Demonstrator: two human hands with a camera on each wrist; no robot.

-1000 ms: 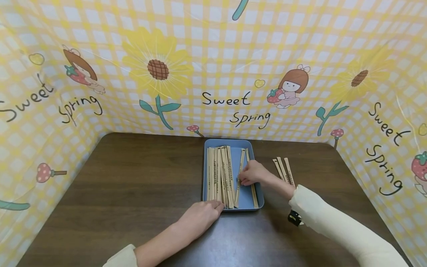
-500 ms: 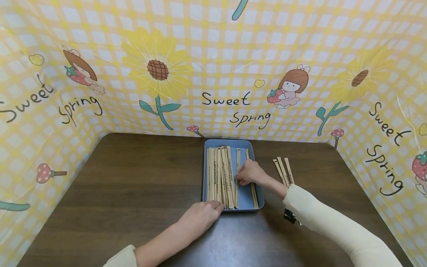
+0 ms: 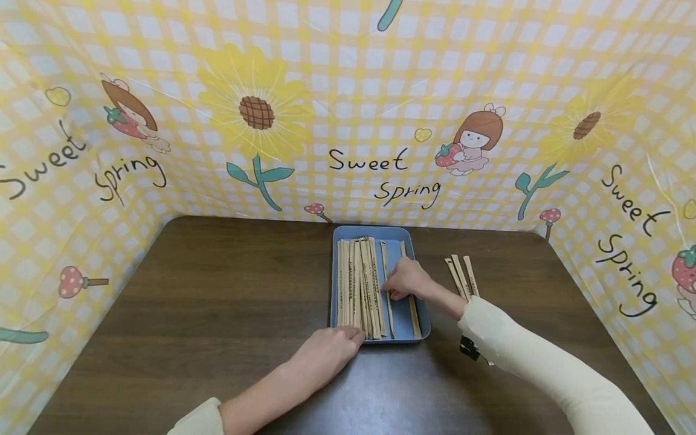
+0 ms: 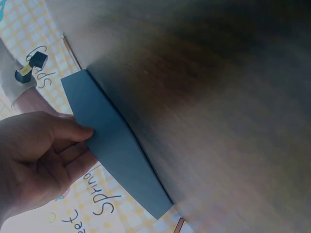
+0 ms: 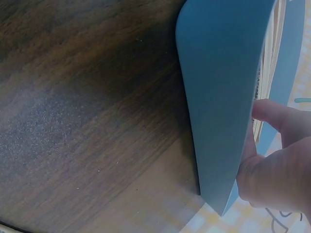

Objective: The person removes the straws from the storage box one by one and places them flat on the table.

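Note:
A blue tray [image 3: 423, 335] stands at the back middle of the table with a row of slim, printed, paper-wrapped sticks [image 3: 359, 290] along its left side. My left hand [image 3: 328, 353] grips the tray's front wall; in the left wrist view the thumb [image 4: 73, 130] lies against the outside of the wall. Inside the tray my right hand [image 3: 410, 281] pinches one paper-wrapped stick [image 3: 384, 260], just right of the row. Another wrapped stick [image 3: 413, 317] lies along the tray's right wall. In the right wrist view the tray wall hides the right fingertips partly.
Right of the tray, several more wrapped sticks [image 3: 462, 275] lie on the dark wooden table [image 3: 228, 290], partly behind the right forearm. A yellow checked cloth [image 3: 359, 109] hangs around the back and sides. The right wrist carries a small black device [image 3: 469, 348].
My right hand has shifted slightly left, bringing the pinched stick closer to the row and turning its top end leftward. The left hand has stayed on the tray's front wall.

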